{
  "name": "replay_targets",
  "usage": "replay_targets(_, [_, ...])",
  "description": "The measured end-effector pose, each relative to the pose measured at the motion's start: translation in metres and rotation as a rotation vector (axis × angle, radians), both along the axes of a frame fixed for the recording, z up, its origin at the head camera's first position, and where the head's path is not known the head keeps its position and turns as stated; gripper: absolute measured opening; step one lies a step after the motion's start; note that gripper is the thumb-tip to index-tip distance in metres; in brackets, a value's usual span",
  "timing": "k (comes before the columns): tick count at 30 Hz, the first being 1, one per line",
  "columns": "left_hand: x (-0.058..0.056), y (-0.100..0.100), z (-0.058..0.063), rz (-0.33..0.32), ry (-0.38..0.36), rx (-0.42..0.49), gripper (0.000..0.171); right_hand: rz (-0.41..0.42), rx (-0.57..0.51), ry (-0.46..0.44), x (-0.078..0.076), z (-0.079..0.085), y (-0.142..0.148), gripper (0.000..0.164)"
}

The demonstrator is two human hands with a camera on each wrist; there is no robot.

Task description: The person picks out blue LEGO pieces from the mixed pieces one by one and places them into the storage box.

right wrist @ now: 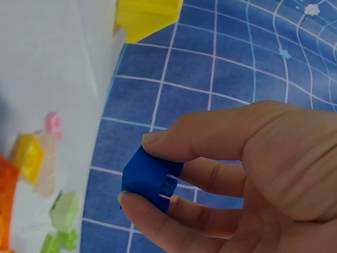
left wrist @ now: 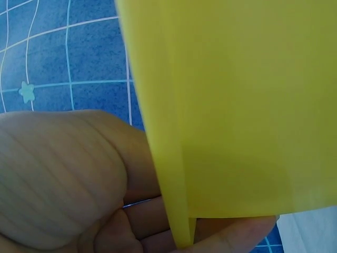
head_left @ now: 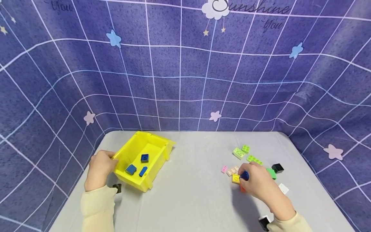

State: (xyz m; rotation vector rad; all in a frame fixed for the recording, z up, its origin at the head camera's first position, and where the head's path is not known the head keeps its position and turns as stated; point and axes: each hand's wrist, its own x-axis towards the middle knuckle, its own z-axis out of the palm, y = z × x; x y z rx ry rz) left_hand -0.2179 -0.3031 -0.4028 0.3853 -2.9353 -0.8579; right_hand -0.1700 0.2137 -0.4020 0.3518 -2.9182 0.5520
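A blue toy brick (right wrist: 145, 176) with studs is pinched between the thumb and fingers of my right hand (head_left: 256, 181), above the scattered bricks on the right of the table. In the head view only a corner of that brick shows past the fingers. My left hand (head_left: 100, 167) grips the left wall of a yellow bin (head_left: 157, 170), its fingers curled around the edge in the left wrist view. Inside the bin lie three blue bricks: a square one (head_left: 145, 158), a sloped one (head_left: 131, 169) and a narrow one (head_left: 143, 171).
Around my right hand lie a yellow brick (head_left: 235, 178), a pink brick (head_left: 224, 169), a beige brick (head_left: 233, 170), lime bricks (head_left: 254, 159), a green brick (head_left: 271, 173), a black brick (head_left: 278, 168) and a white piece (head_left: 283, 188). Gridded blue cloth (head_left: 191, 87) encloses the grey table (head_left: 185, 199).
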Motion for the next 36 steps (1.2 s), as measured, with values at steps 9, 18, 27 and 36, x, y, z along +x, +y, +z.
replay_targets(9, [0.0, 0.0, 0.0, 0.002, -0.021, 0.013, 0.043, 0.067, -0.051, 0.078, -0.021, 0.031, -0.028, 0.013])
replay_targets(18, [0.0, -0.001, -0.001, 0.001, -0.018, 0.02, 0.043, 0.112, -0.088, 0.141, -0.042, 0.058, -0.059, 0.014])
replay_targets(27, [-0.001, 0.0, -0.001, 0.006, -0.027, 0.033, 0.043, 0.138, -0.12, 0.16, -0.048, 0.086, -0.09, 0.017])
replay_targets(36, [0.0, 0.0, 0.0, 0.006, -0.02, 0.027, 0.043, 0.222, -0.185, 0.205, -0.052, 0.101, -0.124, 0.017])
